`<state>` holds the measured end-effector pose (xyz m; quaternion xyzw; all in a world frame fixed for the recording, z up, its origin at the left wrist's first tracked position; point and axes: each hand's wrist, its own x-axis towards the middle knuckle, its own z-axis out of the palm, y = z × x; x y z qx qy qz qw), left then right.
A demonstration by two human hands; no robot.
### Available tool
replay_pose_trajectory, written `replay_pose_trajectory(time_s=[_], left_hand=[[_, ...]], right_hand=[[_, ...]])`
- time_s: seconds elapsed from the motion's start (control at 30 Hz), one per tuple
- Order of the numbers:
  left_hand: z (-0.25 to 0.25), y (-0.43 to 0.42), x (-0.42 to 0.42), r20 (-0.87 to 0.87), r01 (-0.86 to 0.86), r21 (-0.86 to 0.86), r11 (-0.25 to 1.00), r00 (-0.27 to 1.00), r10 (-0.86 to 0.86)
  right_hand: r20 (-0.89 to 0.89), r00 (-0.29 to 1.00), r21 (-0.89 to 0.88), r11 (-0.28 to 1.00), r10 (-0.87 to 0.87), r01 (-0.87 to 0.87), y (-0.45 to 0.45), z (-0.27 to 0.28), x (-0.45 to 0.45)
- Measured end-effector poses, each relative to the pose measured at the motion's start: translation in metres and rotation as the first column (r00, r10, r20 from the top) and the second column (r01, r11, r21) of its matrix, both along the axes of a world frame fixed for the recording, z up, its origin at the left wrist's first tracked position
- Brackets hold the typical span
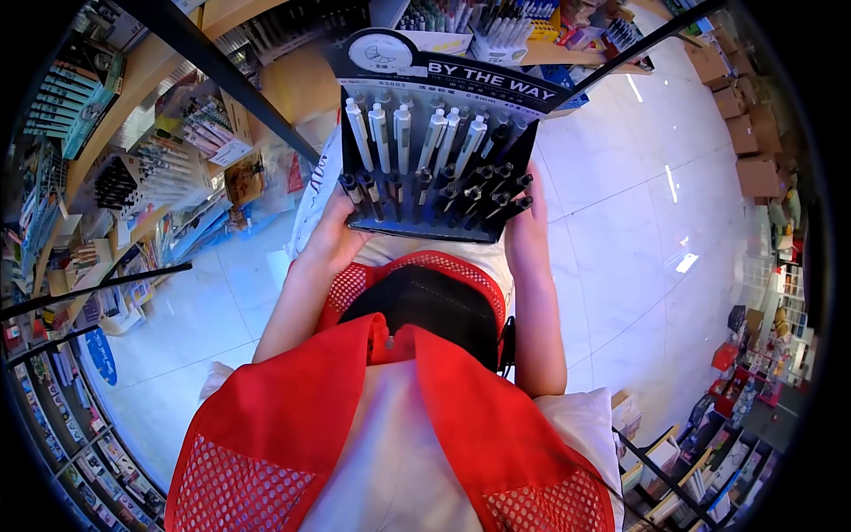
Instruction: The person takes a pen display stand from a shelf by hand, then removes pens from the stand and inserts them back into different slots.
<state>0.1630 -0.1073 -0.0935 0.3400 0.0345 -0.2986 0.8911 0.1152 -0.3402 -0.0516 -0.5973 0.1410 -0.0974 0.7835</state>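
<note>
A black pen display box [425,232] with a raised back panel reading "BY THE WAY" is held in front of my body. White pens [402,139] stand in its back rows, and black pens [470,199] fill the front rows. My left hand [334,232] grips the box at its lower left corner, the fingers partly hidden underneath. On the opposite side, my right hand [529,222] is closed against the right wall, its fingers mostly behind the box.
Shelves at the left carry several boxes of pens [213,133]. More pen boxes [434,27] stand on the shelf behind the display. Cardboard cartons [753,133] are stacked at the far right. Dark metal rack bars [230,80] cross the upper left. Pale tiled floor [612,239] lies between.
</note>
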Motion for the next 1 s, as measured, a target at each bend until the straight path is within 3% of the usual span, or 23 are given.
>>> replay_pose_trajectory(time_s=[0.03,0.1,0.13,0.2,0.3,0.4,0.63,0.73,0.87,1.0], left_hand=[[0.001,0.000,-0.001,0.004,-0.016,-0.002,1.000,1.000,0.016],[-0.004,0.001,-0.001,0.019,-0.057,0.089,0.994,0.998,0.055],[-0.005,0.001,-0.002,0.028,-0.075,0.134,0.988,0.997,0.072],[-0.005,0.000,-0.003,0.044,-0.078,0.133,0.988,0.996,0.073],[0.001,-0.003,-0.008,0.039,-0.055,0.097,0.994,0.998,0.052],[0.002,-0.005,-0.011,0.058,-0.006,0.062,0.998,0.998,0.002],[-0.004,-0.015,-0.017,0.064,0.055,0.063,0.996,0.996,-0.059],[0.004,-0.017,-0.019,0.120,0.076,0.109,0.991,0.989,-0.089],[0.011,-0.026,-0.025,0.176,0.082,0.149,0.985,0.979,-0.108],[0.012,-0.023,-0.023,0.267,0.149,0.158,0.976,0.945,-0.188]], right_hand=[[0.137,0.987,-0.249,0.961,-0.088,0.120,0.000,0.003,0.000],[0.445,0.885,-0.617,0.670,-0.137,0.414,-0.002,0.016,0.002],[0.554,0.822,-0.571,0.656,-0.135,0.493,-0.002,0.024,0.001],[0.539,0.842,-0.646,0.638,-0.005,0.418,-0.011,0.033,-0.006],[0.363,0.914,-0.728,0.668,0.183,0.156,-0.018,0.046,-0.010],[0.334,0.917,-0.700,0.709,0.218,0.086,-0.022,0.050,-0.012],[0.444,0.889,-0.337,0.940,0.111,0.051,-0.021,0.031,-0.013],[0.351,0.910,-0.456,0.889,0.221,-0.040,-0.032,0.043,-0.012],[0.345,0.927,-0.352,0.936,0.149,-0.020,-0.035,0.037,-0.008],[0.347,0.919,-0.385,0.922,0.187,-0.042,-0.040,0.040,-0.008]])
